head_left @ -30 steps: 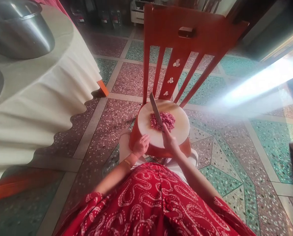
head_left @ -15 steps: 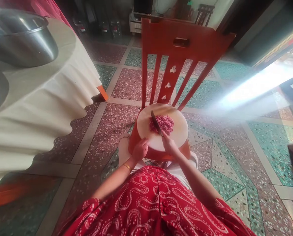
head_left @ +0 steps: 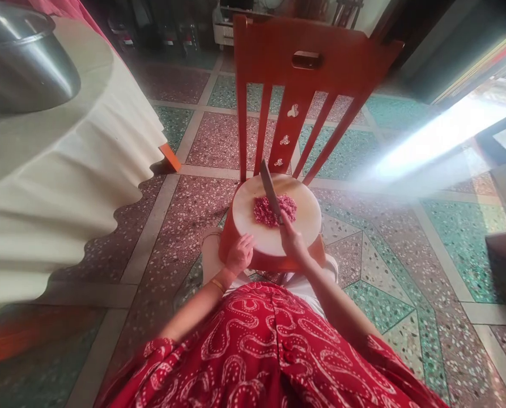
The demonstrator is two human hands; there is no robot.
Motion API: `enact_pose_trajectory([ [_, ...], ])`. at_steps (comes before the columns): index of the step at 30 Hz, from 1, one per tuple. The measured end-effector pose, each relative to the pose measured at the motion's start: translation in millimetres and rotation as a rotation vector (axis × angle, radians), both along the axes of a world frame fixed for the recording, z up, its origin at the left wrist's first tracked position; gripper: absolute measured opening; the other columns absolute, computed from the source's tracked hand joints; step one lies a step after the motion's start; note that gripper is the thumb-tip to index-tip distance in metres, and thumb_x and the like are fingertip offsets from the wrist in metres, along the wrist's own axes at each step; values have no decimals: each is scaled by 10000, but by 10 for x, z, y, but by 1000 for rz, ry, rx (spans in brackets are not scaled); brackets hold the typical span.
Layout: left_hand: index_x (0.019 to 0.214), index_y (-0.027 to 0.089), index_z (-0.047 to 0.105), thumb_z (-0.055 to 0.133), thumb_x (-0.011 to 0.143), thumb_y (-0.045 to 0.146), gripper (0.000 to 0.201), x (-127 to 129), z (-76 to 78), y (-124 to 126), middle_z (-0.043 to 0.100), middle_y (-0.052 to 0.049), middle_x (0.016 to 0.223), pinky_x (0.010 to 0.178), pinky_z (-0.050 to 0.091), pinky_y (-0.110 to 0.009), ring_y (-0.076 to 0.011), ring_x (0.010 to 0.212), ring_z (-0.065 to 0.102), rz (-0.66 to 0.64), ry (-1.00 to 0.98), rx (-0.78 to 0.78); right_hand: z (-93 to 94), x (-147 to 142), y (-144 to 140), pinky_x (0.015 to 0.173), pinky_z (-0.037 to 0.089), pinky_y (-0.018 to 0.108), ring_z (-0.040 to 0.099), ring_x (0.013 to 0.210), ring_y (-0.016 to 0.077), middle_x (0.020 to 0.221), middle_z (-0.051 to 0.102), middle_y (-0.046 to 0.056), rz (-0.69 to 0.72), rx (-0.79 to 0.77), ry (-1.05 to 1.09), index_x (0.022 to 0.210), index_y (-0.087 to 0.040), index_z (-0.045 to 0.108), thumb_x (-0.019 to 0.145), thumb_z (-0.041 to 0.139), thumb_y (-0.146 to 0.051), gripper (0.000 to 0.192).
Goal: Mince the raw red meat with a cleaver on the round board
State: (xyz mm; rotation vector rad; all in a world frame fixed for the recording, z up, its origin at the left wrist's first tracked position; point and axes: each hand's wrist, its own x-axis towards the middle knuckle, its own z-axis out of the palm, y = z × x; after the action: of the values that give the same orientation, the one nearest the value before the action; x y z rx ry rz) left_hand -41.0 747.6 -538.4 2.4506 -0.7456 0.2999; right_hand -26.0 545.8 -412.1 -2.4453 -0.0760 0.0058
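A round pale cutting board (head_left: pixel 259 239) rests on the seat of a red wooden chair. Finely chopped pinkish-red meat (head_left: pixel 287 205) lies in a small heap at its middle. My right hand (head_left: pixel 294 242) grips the handle of a knife (head_left: pixel 269 186); its blade slants up and away to the left, in front of the heap's left part, apparently lifted. My left hand (head_left: pixel 239 254), with a bracelet at the wrist, is at the board's near left edge. Its fingers are extended and nothing shows in them.
The red chair's slatted back (head_left: pixel 273 45) rises behind the board. At left stands a table with a cream tablecloth (head_left: pixel 86 147), bearing a large metal pot (head_left: pixel 27 68). Bright light falls from a doorway (head_left: pixel 448 141) at right onto the terrazzo floor (head_left: pixel 210 141).
The knife has risen from the meat, its tip now higher over the board's far side. My left fingers have straightened at the board's edge. The view has shifted slightly.
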Motion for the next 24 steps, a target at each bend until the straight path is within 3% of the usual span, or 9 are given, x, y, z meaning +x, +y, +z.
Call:
enact_pose_trajectory([
  [4, 1119, 181, 570, 426, 820, 83, 347, -5, 4, 2, 550, -72, 1243, 1034, 411, -425, -212, 1238, 428, 2, 17, 12, -13, 14, -3, 560, 478, 250, 576, 494, 151, 659, 665, 53, 15, 7, 134, 1373, -136, 411, 904, 331, -309, 506],
  [9, 1085, 180, 587, 425, 813, 77, 333, -4, 18, 0, 558, -74, 1231, 1044, 399, -432, -214, 1234, 431, 11, 4, 1, -23, 38, -1, 646, 487, 237, 626, 645, 148, 871, 688, 91, -15, 91, -51, 1422, -156, 321, 921, 311, -323, 529],
  [14, 1099, 198, 581, 426, 802, 73, 357, 6, 17, 1, 559, -72, 1227, 1035, 409, -441, -212, 1225, 441, 8, 31, -6, -68, 73, -31, 618, 495, 266, 630, 582, 172, 726, 685, 68, 9, -5, 128, 1389, -158, 389, 913, 326, -320, 507],
  [18, 1082, 195, 594, 432, 805, 74, 343, 14, 4, -3, 565, -70, 1224, 1040, 402, -445, -212, 1222, 443, 13, 7, -5, -14, 84, -60, 668, 496, 255, 651, 675, 170, 901, 696, 93, -19, 43, -37, 1432, -186, 304, 925, 316, -331, 527],
  [24, 1101, 182, 583, 432, 801, 71, 354, 11, 21, -2, 560, -71, 1233, 1035, 407, -443, -220, 1220, 444, -6, 0, 12, -41, 90, -123, 653, 505, 286, 645, 636, 183, 852, 703, 83, -14, -5, 99, 1391, -187, 387, 912, 333, -303, 496],
])
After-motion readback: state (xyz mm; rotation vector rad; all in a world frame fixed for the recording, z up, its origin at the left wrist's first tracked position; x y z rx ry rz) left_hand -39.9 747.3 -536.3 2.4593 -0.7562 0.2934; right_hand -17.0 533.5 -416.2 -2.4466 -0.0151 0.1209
